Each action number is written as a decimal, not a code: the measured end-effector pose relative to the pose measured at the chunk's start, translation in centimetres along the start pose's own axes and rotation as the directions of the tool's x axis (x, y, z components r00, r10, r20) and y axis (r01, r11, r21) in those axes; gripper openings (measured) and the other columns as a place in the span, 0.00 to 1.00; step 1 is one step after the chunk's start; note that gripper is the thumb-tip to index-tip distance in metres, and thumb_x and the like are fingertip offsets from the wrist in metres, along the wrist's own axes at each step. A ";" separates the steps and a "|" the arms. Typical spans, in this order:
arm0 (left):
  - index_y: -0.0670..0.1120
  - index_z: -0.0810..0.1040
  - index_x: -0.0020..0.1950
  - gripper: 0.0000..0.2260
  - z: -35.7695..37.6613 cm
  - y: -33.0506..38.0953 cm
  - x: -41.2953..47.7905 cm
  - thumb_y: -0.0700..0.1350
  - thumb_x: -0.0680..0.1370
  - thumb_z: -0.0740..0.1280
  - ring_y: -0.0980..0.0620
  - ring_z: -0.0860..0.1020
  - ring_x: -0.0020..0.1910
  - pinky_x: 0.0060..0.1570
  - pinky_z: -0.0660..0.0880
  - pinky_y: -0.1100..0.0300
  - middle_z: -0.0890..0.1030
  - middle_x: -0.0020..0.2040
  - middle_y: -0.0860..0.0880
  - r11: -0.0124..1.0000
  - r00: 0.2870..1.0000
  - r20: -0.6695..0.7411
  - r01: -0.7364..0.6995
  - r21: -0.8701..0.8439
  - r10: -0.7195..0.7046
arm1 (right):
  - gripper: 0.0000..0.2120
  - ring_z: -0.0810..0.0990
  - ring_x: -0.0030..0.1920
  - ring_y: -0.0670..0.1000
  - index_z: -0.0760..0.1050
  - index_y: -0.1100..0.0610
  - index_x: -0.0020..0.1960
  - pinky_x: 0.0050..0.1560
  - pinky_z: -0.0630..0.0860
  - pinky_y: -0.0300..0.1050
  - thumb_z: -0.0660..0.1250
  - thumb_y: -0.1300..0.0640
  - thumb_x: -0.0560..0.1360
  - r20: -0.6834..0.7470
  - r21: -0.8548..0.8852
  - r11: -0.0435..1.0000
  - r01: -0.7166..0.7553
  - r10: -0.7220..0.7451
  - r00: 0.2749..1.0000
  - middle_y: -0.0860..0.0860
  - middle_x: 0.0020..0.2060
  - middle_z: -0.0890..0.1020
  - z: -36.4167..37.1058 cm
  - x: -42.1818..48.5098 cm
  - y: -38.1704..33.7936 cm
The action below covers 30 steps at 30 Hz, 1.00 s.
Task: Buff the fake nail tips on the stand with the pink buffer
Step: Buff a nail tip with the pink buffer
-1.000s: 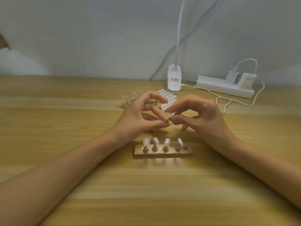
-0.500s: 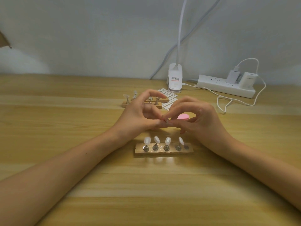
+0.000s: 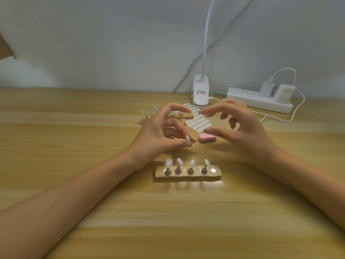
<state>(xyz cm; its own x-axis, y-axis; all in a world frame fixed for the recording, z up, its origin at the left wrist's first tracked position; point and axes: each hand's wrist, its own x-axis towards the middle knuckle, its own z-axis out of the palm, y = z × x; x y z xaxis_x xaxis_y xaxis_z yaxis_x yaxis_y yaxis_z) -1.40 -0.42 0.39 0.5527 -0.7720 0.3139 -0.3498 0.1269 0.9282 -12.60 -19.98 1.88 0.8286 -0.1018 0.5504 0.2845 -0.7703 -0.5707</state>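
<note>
Left hand (image 3: 158, 135): hovers above the table (image 3: 74, 184), fingers curled; thumb and fingertips pinch something small, cannot tell what.
Stand (image 3: 187, 174): wooden block near the viewer, below both hands; four pale tips (image 3: 192, 162) upright on metal pegs, fifth peg bare.
Buffer (image 3: 207, 137): small pink pad lying flat on the table between the hands, just beyond the stand, touched by neither.
Handling: likely light, soft foam with slight give; best pinched by its long edges.
Right hand (image 3: 240, 128): fingers spread, empty, poised above and beside the buffer.
</note>
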 end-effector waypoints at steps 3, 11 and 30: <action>0.48 0.73 0.66 0.29 0.0 0.0 0.0 0.32 0.70 0.77 0.45 0.86 0.47 0.53 0.82 0.51 0.84 0.41 0.48 1.000 1.000 -0.012 -0.001 0.016 0.001 | 0.15 0.75 0.56 0.47 0.84 0.52 0.55 0.53 0.68 0.32 0.75 0.50 0.70 0.164 -0.215 0.977 -0.006 0.042 0.986 0.49 0.53 0.80 -0.6 -0.2 1.7; 0.49 0.73 0.66 0.29 0.1 0.0 -0.2 0.34 0.69 0.79 0.47 0.87 0.45 0.51 0.82 0.58 0.85 0.38 0.47 0.999 0.999 -0.034 0.014 0.048 -0.013 | 0.12 0.83 0.46 0.50 0.83 0.56 0.52 0.43 0.79 0.43 0.73 0.51 0.72 0.002 0.049 0.997 0.058 -0.058 0.998 0.46 0.46 0.84 0.0 -0.3 0.7; 0.50 0.72 0.65 0.30 0.2 0.0 -0.2 0.34 0.68 0.79 0.51 0.86 0.40 0.49 0.81 0.61 0.85 0.36 0.47 0.987 0.999 -0.045 -0.019 0.160 0.027 | 0.12 0.82 0.46 0.46 0.81 0.59 0.49 0.48 0.78 0.44 0.71 0.50 0.73 0.009 -0.003 0.985 0.173 -0.173 0.985 0.46 0.45 0.84 1.6 -0.9 -0.4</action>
<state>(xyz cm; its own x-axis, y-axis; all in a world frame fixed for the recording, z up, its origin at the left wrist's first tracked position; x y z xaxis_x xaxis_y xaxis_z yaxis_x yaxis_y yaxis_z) -1.62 -0.41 0.26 0.5769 -0.7394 0.3472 -0.4766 0.0405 0.8782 -12.68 -18.63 0.65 0.7714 0.0384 0.6352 0.4216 -0.7785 -0.4650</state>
